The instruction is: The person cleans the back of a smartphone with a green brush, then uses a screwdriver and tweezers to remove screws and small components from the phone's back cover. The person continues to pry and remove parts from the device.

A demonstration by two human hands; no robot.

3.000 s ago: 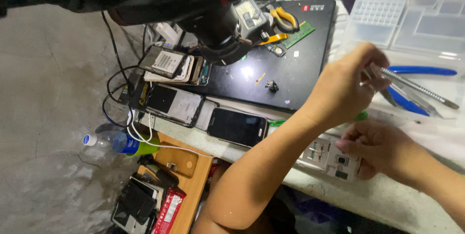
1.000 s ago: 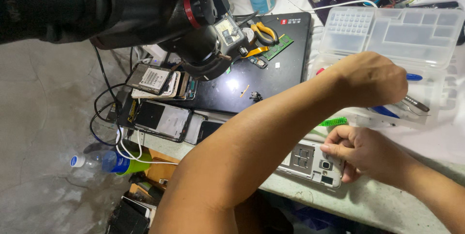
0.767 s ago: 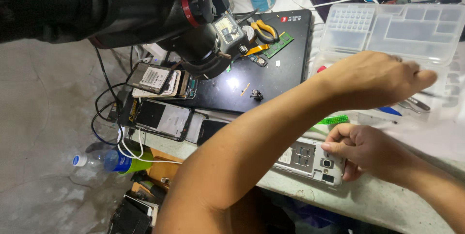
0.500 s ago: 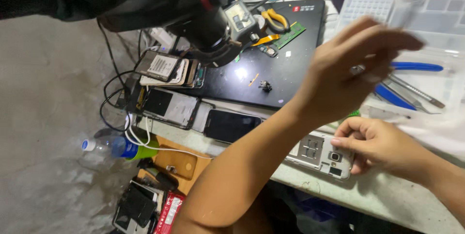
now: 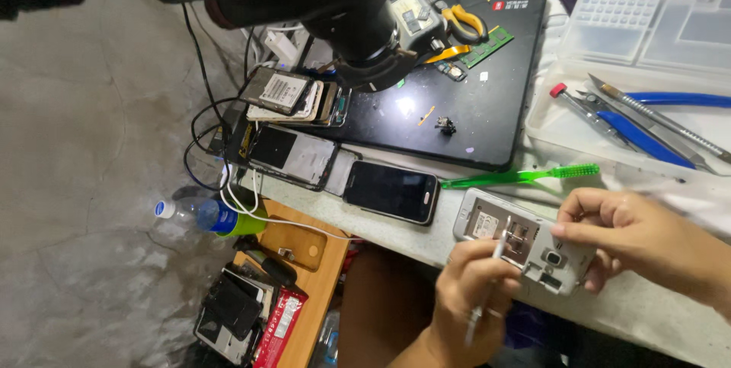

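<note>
An opened silver phone [image 5: 525, 245], its back cover off and inner parts showing, lies at the near edge of the desk [image 5: 449, 238], toward the right. The left hand [image 5: 470, 292] comes up from below that edge with its fingers closed around a thin silver tool [image 5: 487, 280], whose tip rests on the phone's exposed inside near the middle. The right hand [image 5: 636, 235] steadies the phone from the right, thumb and fingers pinched on its right end.

Just beyond the phone a green toothbrush [image 5: 525, 178] lies flat. To the left, along the same near edge, a black phone [image 5: 392, 191] lies with its dark screen up, and beside it another opened phone [image 5: 293, 156]. Farther back rests a black laptop [image 5: 464, 101], lid closed, carrying small screws, a green memory stick [image 5: 487, 37] and yellow-handled pliers [image 5: 464, 22]. At the right far side, a clear plastic tray [image 5: 556, 121] holds blue-handled tools [image 5: 640, 136]. A plastic bottle [image 5: 198, 214] with a blue cap lies on the floor off the left end.
</note>
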